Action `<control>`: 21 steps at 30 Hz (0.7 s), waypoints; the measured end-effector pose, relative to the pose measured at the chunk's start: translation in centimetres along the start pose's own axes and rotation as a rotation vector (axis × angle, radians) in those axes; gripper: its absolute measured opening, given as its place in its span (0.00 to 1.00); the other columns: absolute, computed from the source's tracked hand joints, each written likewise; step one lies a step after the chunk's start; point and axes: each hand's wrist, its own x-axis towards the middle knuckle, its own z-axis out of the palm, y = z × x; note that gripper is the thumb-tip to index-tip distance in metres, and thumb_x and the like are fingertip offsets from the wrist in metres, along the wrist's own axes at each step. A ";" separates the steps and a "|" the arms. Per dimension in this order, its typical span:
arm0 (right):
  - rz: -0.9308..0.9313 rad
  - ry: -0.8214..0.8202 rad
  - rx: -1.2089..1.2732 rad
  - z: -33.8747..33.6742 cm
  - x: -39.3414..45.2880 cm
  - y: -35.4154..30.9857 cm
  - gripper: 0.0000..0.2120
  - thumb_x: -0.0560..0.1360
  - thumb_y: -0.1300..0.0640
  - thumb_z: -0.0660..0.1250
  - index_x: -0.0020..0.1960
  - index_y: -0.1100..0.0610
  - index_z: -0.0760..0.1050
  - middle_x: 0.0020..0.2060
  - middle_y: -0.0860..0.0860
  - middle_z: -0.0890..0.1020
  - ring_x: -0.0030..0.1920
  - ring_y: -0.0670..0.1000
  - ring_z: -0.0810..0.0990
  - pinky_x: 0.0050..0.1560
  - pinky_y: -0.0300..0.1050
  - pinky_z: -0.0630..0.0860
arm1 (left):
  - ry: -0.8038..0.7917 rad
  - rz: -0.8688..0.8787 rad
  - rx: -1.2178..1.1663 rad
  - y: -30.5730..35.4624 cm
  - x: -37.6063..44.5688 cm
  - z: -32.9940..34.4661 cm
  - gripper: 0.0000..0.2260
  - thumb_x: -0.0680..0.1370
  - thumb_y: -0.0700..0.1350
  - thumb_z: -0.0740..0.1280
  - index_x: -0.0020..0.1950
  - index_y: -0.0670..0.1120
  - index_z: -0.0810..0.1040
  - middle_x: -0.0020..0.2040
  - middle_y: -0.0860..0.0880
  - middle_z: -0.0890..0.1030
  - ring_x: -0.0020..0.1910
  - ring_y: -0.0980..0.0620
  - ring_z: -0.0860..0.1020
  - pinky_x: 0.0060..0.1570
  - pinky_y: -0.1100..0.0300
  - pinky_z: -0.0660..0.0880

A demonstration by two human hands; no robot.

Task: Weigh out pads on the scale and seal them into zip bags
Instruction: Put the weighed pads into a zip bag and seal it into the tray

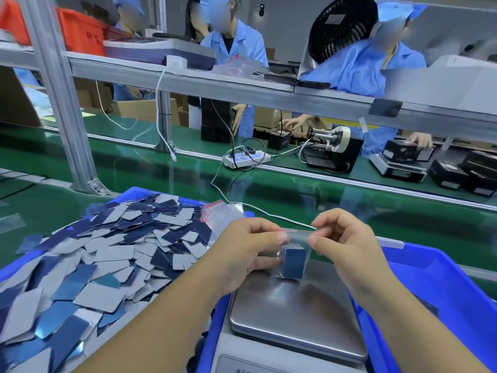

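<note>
At the centre of the frame I hold a small clear zip bag [294, 254] just above the steel pan of the scale [293, 313]. My left hand [247, 254] pinches the left end of its red-edged top, and my right hand [347, 246] pinches the right end, thumb and forefinger pressed on the strip. Inside the bag stands a stack of blue pads [293, 261]. At lower left a blue tray [139, 191] is heaped with loose pads [102, 265], and spare bags [223, 214] lie on its far edge. Another blue bin [441, 286] sits at the right.
</note>
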 end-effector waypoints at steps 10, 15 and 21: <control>-0.009 -0.062 0.077 0.4 -0.1 0.2 0.07 0.67 0.58 0.73 0.42 0.48 0.79 0.33 0.46 0.80 0.37 0.47 0.76 0.42 0.49 0.74 | 0.017 0.025 0.083 -0.2 0.2 0.2 0.09 0.78 0.36 0.70 0.39 0.45 0.82 0.39 0.47 0.82 0.38 0.53 0.81 0.43 0.55 0.81; -0.026 -0.083 0.115 0.3 -0.1 0.2 0.14 0.72 0.67 0.73 0.41 0.47 0.78 0.34 0.47 0.80 0.37 0.47 0.76 0.43 0.50 0.74 | 0.032 0.048 0.087 -0.2 0.1 0.5 0.10 0.78 0.35 0.69 0.39 0.46 0.82 0.37 0.48 0.81 0.38 0.52 0.81 0.42 0.56 0.80; -0.039 -0.134 0.055 0.8 -0.1 0.4 0.18 0.73 0.69 0.71 0.42 0.46 0.76 0.34 0.45 0.80 0.36 0.45 0.76 0.39 0.37 0.74 | 0.027 0.050 0.099 -0.3 0.2 0.8 0.12 0.78 0.36 0.69 0.37 0.47 0.81 0.35 0.49 0.80 0.35 0.55 0.80 0.37 0.61 0.79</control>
